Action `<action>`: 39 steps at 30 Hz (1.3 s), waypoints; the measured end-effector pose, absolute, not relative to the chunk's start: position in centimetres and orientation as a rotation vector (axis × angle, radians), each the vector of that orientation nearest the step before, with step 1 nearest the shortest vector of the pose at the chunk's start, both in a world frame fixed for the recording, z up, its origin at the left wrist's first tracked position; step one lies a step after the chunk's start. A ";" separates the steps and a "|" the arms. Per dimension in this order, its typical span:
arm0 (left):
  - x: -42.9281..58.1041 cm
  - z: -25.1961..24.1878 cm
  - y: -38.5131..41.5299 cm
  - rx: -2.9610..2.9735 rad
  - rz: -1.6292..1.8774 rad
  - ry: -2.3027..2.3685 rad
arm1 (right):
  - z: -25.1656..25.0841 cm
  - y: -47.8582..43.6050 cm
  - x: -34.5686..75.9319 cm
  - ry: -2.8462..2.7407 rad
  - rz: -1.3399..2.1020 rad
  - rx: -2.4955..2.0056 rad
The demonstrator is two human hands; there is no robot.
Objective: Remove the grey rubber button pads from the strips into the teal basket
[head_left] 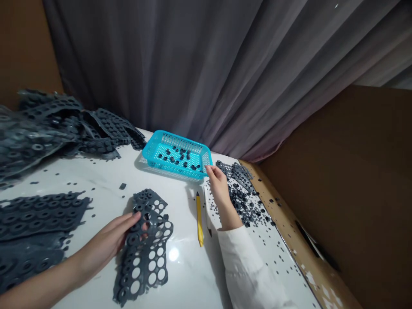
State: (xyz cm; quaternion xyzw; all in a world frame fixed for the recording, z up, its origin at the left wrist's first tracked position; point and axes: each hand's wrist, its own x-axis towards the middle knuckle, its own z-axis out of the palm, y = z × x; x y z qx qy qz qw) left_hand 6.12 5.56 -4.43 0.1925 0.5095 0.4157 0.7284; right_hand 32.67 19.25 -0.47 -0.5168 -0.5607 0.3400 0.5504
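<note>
My left hand grips a dark grey rubber sheet by its left side. Round holes run through much of the sheet, and thick rings still sit along its left edge. At the right end of a blue plastic basket, my right hand has its thumb and fingers pinched together over the rim. Whatever those fingertips hold, if anything, is too small to make out. Several small black rubber rings lie scattered on the basket's floor.
A yellow pen-like tool lies between my hands. More ringed sheets lie at left, below a large heap of sheets. Black scraps and punched sheet pieces cover the right side. A grey curtain hangs behind.
</note>
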 end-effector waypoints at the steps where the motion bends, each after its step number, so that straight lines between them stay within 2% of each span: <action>1: 6.1 -4.5 5.5 0.420 0.916 1.127 | -0.8 19.8 33.5 -1.333 0.752 -1.264; 8: 6.3 -4.2 5.3 0.385 0.939 1.128 | -3.2 20.9 34.6 -1.583 0.459 -1.392; 14: 6.3 -4.0 5.6 0.377 0.941 1.176 | -1.6 19.9 34.3 -1.790 0.436 -1.374; 16: 6.4 -3.8 5.5 0.377 0.941 1.187 | -0.4 18.9 33.4 -1.829 0.498 -1.298; 22: 6.5 -3.5 5.3 0.493 0.939 1.145 | 2.0 13.7 27.7 -2.217 0.967 -0.915; 30: 6.6 -3.8 4.6 0.965 0.965 1.205 | 1.0 11.1 24.9 -2.614 0.687 -0.816; 39: 6.8 -3.1 4.6 1.147 1.052 1.190 | 0.4 11.5 24.4 -2.470 1.217 -0.580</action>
